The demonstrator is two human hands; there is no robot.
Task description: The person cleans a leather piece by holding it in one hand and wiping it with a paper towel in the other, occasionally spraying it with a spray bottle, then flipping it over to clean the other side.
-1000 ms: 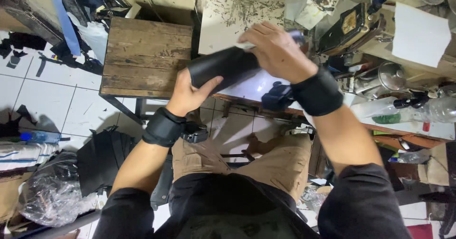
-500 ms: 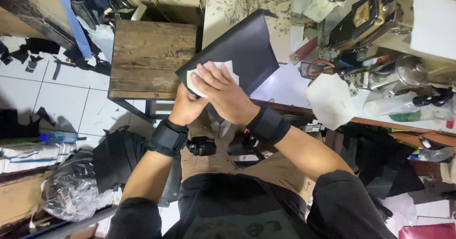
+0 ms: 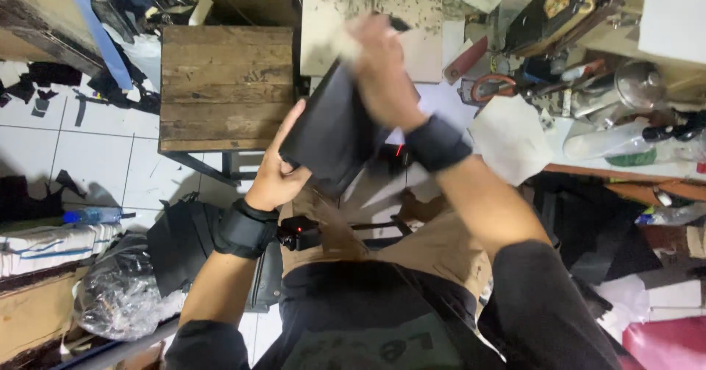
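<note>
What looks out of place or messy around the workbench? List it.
Black scraps lie strewn over the white tiled floor at left. The pale board behind the hands is speckled with dark debris. Tools crowd the bench in a jumble. The black sheet in the left hand shows no visible damage.

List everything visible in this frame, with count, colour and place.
black sheet: 1, black, held between both hands
pale cloth: 1, whitish, blurred, at right hand
wooden stool: 1, brown, upper left
white paper: 1, on bench, right
clear bottle: 1, lying far right
plastic bag: 1, clear, floor lower left
left hand: grips sheet's lower edge, black wristband
right hand: on sheet's top, blurred, black wristband
</note>
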